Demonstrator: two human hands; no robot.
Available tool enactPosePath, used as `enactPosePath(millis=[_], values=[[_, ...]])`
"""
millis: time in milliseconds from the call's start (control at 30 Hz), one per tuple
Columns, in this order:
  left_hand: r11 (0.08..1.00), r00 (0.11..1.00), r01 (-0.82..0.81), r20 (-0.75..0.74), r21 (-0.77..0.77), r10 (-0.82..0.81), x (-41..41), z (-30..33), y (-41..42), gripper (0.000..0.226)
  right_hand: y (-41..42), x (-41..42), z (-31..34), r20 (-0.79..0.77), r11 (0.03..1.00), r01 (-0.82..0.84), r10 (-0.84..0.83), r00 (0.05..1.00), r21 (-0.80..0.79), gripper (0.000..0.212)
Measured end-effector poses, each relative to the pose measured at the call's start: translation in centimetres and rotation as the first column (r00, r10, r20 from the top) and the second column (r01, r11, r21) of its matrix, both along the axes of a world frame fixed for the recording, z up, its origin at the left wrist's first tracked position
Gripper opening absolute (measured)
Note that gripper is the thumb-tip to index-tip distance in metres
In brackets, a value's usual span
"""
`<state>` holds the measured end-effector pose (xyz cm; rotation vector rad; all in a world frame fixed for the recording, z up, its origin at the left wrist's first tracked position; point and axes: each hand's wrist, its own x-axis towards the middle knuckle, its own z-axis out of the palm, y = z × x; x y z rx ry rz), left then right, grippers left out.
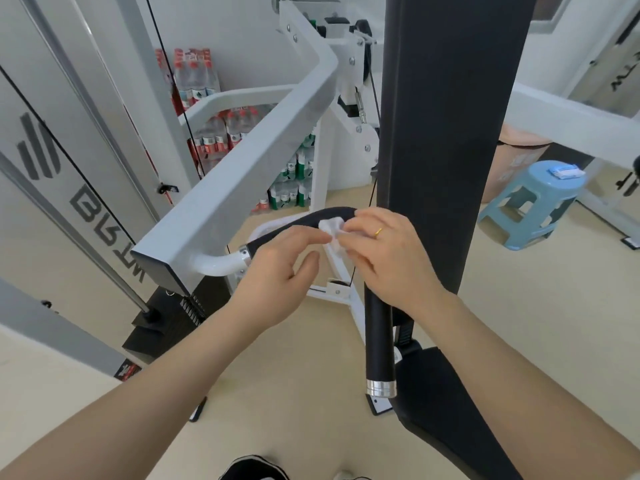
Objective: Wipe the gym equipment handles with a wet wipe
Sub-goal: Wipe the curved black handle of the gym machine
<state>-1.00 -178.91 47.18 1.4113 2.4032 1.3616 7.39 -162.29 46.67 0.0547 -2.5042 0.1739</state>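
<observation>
while the wipe [334, 233] is sitting bunched against the black handle [308, 221] at its bend, both hands are pinching it: the left hand [277, 275] with thumb and forefinger, the right hand [388, 251], wearing a ring [378, 232], with curled fingertips.
</observation>
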Motion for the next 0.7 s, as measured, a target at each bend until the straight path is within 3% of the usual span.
enactPosePath(millis=[100, 200, 300, 367, 433, 467, 500, 533, 567, 633, 667, 700], values=[[0.999, 0.986, -0.048, -0.157, -0.004, 0.046, -2.3, 0.7, -0.6, 0.032, 0.9, -2.0, 1.8, 0.294, 0.896, -0.154, 0.027, 0.955, 0.418, 0.031], [0.998, 0.961, -0.036, -0.275, -0.057, 0.019, -4.0, 0.7, -0.8, 0.031, 2.0, -1.5, 3.1, 0.377, 0.811, -0.194, -0.035, 0.925, 0.551, 0.033], [0.993, 0.955, -0.022, -0.295, -0.115, -0.013, -4.7, 0.4, -0.8, 0.034, 1.9, 0.9, 2.4, 0.334, 0.889, -0.175, 0.027, 0.942, 0.423, 0.038], [0.991, 0.947, -0.009, -0.320, -0.133, -0.034, -4.8, 0.0, -0.6, 0.036, 1.8, 0.8, 1.9, 0.210, 0.957, -0.137, 0.083, 0.974, 0.256, 0.035], [0.988, 0.932, 0.003, -0.357, -0.154, -0.058, -5.0, -0.1, -0.1, 0.038, 2.1, -0.8, 2.3, -0.029, 0.988, 0.058, -0.063, 0.998, -0.147, 0.028], [0.987, 0.928, 0.001, -0.367, -0.160, -0.061, -5.1, -0.1, 0.2, 0.039, 2.3, -1.6, 2.8, -0.061, 0.889, 0.187, -0.233, 0.971, -0.417, 0.023], [0.986, 0.924, 0.001, -0.377, -0.164, -0.064, -5.2, -0.1, 0.5, 0.039, 2.5, -2.2, 3.1, 0.028, 0.708, 0.292, -0.359, 0.933, -0.643, 0.018], [0.985, 0.919, 0.009, -0.388, -0.170, -0.075, -5.2, -0.1, 0.8, 0.038, 2.5, -2.6, 3.2, 0.181, 0.478, 0.342, -0.351, 0.919, -0.809, 0.016], [0.984, 0.911, 0.026, -0.400, -0.179, -0.097, -5.1, -0.1, 1.1, 0.039, 2.4, -3.0, 3.0, 0.313, 0.212, 0.357, -0.215, 0.925, -0.910, 0.016], [0.978, 0.891, 0.054, -0.433, -0.200, -0.138, -5.0, -0.3, 1.6, 0.042, 1.7, -3.5, 2.7, 0.368, -0.294, 0.369, 0.060, 0.928, -0.882, 0.022], [0.976, 0.884, 0.054, -0.444, -0.209, -0.144, -5.1, -0.4, 1.8, 0.041, 1.3, -3.7, 2.6, 0.349, -0.437, 0.369, 0.129, 0.928, -0.820, 0.022], [0.976, 0.882, 0.048, -0.449, -0.215, -0.142, -5.1, -0.5, 2.0, 0.038, 1.1, -3.9, 2.5, 0.332, -0.497, 0.371, 0.170, 0.928, -0.784, 0.023]])
